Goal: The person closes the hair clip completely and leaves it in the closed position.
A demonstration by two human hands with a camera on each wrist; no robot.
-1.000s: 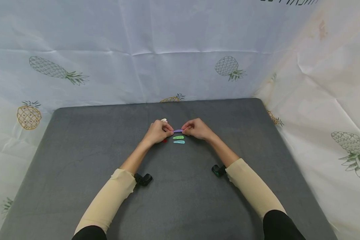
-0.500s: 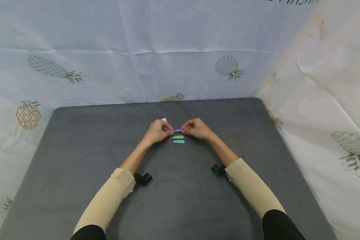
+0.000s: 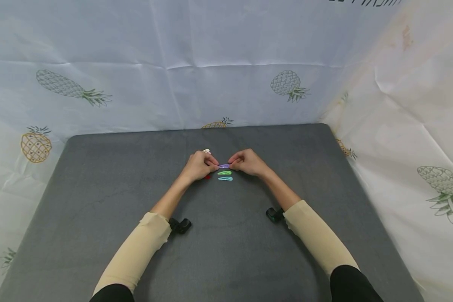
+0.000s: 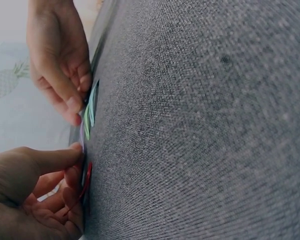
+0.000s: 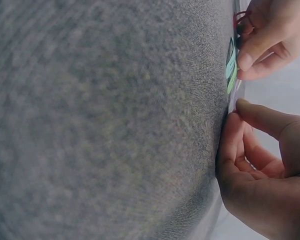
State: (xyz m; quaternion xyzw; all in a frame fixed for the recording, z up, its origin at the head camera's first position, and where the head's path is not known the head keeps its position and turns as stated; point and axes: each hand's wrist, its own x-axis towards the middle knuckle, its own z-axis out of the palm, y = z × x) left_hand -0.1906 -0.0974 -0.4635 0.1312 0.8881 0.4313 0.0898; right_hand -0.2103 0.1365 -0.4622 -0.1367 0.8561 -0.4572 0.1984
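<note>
A purple snap hair clip [image 3: 224,166] spans the gap between the two hands. The left hand [image 3: 198,165] pinches one end between thumb and fingers, while the right hand [image 3: 248,162] pinches the other end. Just nearer to the person lie a green hair clip [image 3: 224,173] and a light blue hair clip [image 3: 225,178], roughly parallel to it. Under the left hand's fingers a red hair clip [image 4: 88,180] is partly hidden; a pale clip [image 3: 206,150] peeks out behind that hand.
All this is on a dark grey cloth-covered table [image 3: 226,251]. A white curtain [image 3: 226,92] printed with pineapples hangs behind its far edge. Black wrist cameras sit by each beige sleeve [image 3: 135,247].
Between the fingers the purple hair clip has gone from an arched, edge-on look to lying flatter and slightly nearer the green one. Both hands stay almost in place.
</note>
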